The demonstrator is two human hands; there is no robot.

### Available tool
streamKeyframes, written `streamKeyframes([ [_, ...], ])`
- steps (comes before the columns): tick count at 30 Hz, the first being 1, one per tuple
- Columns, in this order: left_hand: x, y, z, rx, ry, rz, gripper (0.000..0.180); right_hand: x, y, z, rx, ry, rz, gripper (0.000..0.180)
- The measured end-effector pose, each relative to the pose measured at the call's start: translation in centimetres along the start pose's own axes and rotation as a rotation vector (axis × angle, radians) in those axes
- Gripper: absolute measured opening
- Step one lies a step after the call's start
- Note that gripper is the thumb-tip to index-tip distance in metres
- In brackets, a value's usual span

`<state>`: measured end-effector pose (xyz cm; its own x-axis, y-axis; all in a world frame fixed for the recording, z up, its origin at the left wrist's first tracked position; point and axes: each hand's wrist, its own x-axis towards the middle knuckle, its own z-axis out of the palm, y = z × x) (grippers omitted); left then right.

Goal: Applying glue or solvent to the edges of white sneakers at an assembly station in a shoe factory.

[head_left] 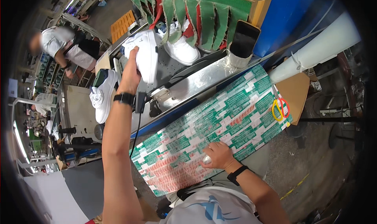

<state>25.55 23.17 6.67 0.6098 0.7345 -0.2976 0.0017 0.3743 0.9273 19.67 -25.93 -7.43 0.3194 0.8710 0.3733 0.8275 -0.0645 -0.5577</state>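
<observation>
My left hand (130, 73) is stretched far forward and grips a white sneaker (144, 53), holding it over the grey conveyor belt (165, 69). A black watch sits on that wrist. Beyond it a second white sneaker (181, 48) lies on the belt, under hanging green and red fabric strips (196, 18). My right hand (218, 155) rests as a loose fist on the green, red and white printed plastic sheet (220, 122) covering the worktop; something small and pale shows under its fingers, which I cannot make out.
A third white sneaker (103, 98) lies on a stand at the left. A black phone (244, 37) stands in a white cup. Yellow and red rubber bands (279, 108) lie at the sheet's right end. Another person (63, 47) works at the far left.
</observation>
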Motion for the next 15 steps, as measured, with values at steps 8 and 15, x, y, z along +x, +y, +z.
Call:
streamKeyframes([
  [8, -27.4, -4.4, -1.2, 0.819, 0.090, 0.443, 0.074, -0.4, 0.0, 0.3, 0.036, 0.031, 0.066, 0.049],
  [15, -41.9, -19.0, -0.8, 0.775, 0.248, 0.238, 0.111, 0.1, 0.0, 0.3, 0.087, 0.022, 0.183, 0.093],
])
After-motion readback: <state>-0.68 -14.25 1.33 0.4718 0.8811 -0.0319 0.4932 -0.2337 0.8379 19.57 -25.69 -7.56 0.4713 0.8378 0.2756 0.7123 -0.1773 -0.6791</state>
